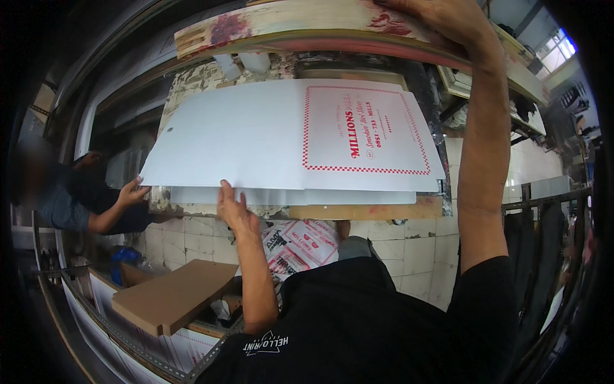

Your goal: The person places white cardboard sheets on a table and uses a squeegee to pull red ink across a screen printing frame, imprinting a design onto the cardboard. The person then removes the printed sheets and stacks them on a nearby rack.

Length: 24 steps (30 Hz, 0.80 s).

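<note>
A large white card sheet with a red checkered border and red lettering on its right part lies over the worktable. My left hand grips its near edge, a finger showing on top. A co-worker's hand holds the same sheet at its left corner. Beneath it, the edge of more white card shows. At the far side my right hand is wrapped over a wooden screen-printing frame stained with red ink, which is raised above the table. Its fingertips are partly cut off by the picture's top.
The co-worker stands at the left end of the table. Behind me at the lower left, a brown cardboard stack lies on a metal rack. A printed plastic bag is below the near table edge. Dark racks stand at right.
</note>
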Available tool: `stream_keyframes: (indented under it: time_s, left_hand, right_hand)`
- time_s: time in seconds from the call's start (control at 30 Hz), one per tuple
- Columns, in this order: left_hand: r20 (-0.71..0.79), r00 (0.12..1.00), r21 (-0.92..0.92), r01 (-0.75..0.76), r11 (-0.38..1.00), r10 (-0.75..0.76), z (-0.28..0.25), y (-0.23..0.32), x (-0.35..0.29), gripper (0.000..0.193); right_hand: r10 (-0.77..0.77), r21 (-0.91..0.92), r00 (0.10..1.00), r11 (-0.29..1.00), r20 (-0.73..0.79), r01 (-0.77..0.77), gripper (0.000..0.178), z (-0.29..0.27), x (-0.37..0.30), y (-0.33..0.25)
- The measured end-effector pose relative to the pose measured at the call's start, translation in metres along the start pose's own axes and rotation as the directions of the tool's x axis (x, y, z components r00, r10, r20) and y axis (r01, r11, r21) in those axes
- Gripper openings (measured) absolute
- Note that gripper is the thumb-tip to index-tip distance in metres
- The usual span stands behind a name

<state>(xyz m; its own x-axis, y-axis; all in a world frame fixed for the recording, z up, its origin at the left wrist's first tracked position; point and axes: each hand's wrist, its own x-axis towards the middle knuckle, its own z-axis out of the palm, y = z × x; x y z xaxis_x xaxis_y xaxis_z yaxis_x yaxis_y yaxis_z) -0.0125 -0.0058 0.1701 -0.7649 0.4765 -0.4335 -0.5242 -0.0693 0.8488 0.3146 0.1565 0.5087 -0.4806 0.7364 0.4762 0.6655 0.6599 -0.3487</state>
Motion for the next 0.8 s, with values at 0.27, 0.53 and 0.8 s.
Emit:
stream_keyframes:
  time_s: [0.27,0.53,0.8]
  left_hand:
    - [0.365,0.66,-0.03,-0.697,0.717,0.656,0.027,0.052,-0.084,0.06]
    - [0.665,0.731,0.213,0.015,0.977,-0.156,0.021,-0.027,-0.106,0.07]
    - [0.124,0.932,0.165,0.319,0.933,-0.341,-0.024,-0.097,0.018,0.074]
  right_hand:
    - [0.083,-0.039,0.996,0.996,0.018,-0.082,0.044,-0.001,0.011,0.006]
    - [0.028,-0.021,1.0,0.999,0.003,-0.028,0.043,-0.002,0.015,0.014]
    - [0.013,0.003,1.0,1.0,-0.003,-0.013,0.046,0.001,0.018,0.015]
